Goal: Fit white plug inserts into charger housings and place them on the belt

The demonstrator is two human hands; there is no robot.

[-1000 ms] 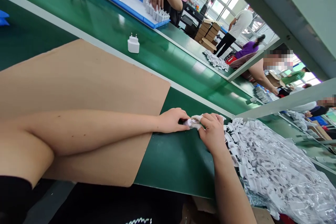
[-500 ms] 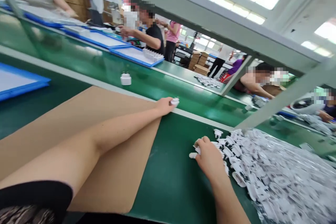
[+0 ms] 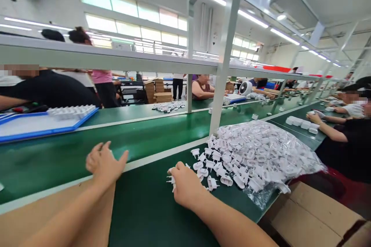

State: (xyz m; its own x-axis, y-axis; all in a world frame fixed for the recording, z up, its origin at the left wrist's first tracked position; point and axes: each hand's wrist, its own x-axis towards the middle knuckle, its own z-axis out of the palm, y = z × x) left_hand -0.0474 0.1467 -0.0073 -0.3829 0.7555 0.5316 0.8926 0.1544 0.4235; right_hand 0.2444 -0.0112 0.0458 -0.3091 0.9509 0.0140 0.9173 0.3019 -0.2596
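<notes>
My left hand [image 3: 106,164] is over the near edge of the green conveyor belt [image 3: 150,133], its fingers spread and nothing visible in them. Curled above the green worktop [image 3: 145,208], my right hand [image 3: 187,185] grips a white two-pin plug part [image 3: 171,179]. Its pins point left past my fingertips, and my fingers hide the rest. Just beyond and to the right of that hand, loose white plug parts [image 3: 213,182] spill out of a large clear plastic bag [image 3: 269,150] full of them.
A cardboard sheet [image 3: 58,214] lies under my left forearm. The shelf frame's upright post [image 3: 222,92] rises behind the bag. An opened cardboard box [image 3: 315,212] sits low at right. Across the belt is a blue-edged tray [image 3: 87,117]. A co-worker's hands [image 3: 314,117] handle white pieces at right.
The view has swung right and levelled. My left hand has let go of the white plug adapter and opened over the belt. My right hand has drawn slightly away from the loose parts.
</notes>
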